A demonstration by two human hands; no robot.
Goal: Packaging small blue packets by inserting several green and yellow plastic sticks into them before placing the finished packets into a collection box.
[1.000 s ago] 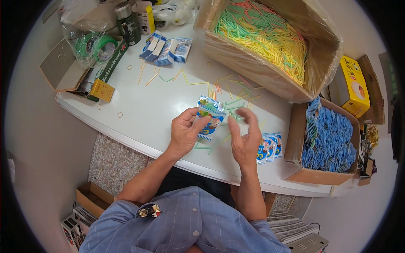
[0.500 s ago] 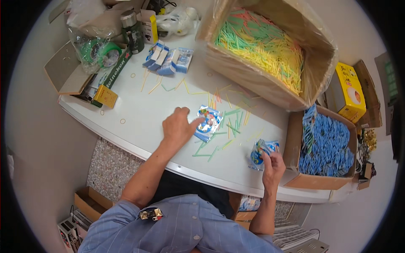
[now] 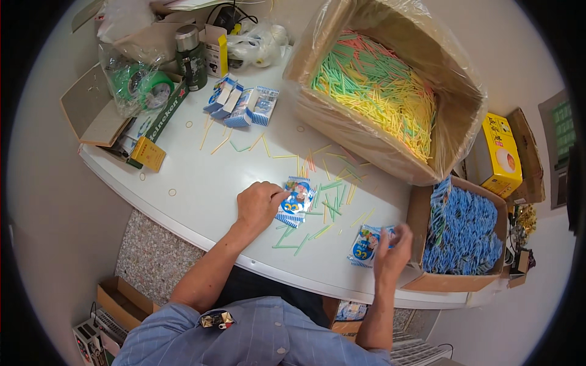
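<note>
My left hand point(image 3: 259, 206) is closed, thumb and fingertips pinching the left edge of a blue-and-white printed sachet point(image 3: 296, 201) that has a cartoon picture. The sachet lies over several loose thin pastel sticks point(image 3: 329, 204) on the white table. To the right, a small stack of similar sachets point(image 3: 365, 245) lies near the table's front edge. Just over its right side is my right hand point(image 3: 392, 249), fingers apart and slightly blurred, with nothing visible in it.
A large plastic-lined carton point(image 3: 378, 137) of pastel sticks tilts at the back. Right of my right hand stands a cardboard box point(image 3: 455, 282) packed with blue sachets. Folded blue-and-white boxes point(image 3: 241, 107), a thermos point(image 3: 191, 61) and an open carton with tape point(image 3: 155, 91) sit at the far left.
My right hand has let go of the sachet it held, which now lies on the stack. My left fingers have closed on the edge of the middle sachet. The whole view has shifted slightly.
</note>
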